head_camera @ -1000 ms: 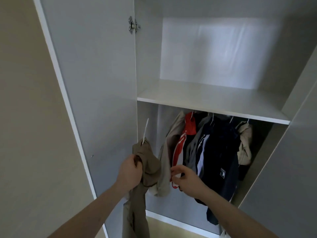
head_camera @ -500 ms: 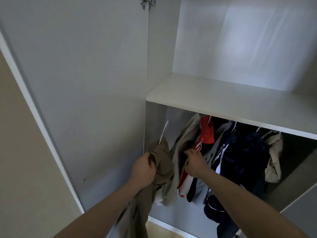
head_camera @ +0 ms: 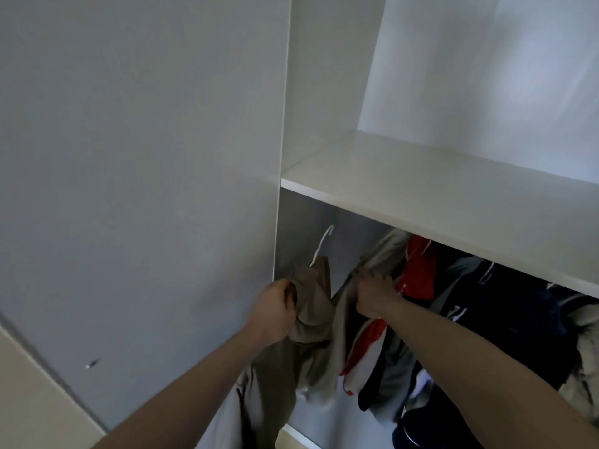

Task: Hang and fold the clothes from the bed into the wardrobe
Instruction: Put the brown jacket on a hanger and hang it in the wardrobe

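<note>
Wardrobe [head_camera: 421,176] open; below its shelf, left hand [head_camera: 275,312] clenches khaki garment [head_camera: 311,299] on white hanger [head_camera: 322,244]; right hand [head_camera: 372,296] grasps beige hanging garment [head_camera: 382,254].

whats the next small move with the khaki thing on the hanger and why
Probably lift the left hand so the white hanger hook goes up under the shelf: the right hand holds the hung beige garment aside, leaving a gap.

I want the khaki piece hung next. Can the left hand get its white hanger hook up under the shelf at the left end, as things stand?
Probably yes. The left hand holds the khaki garment, the hook points into bare space below the shelf, and the right hand holds the hanging clothes aside. The rail is hidden.
</note>
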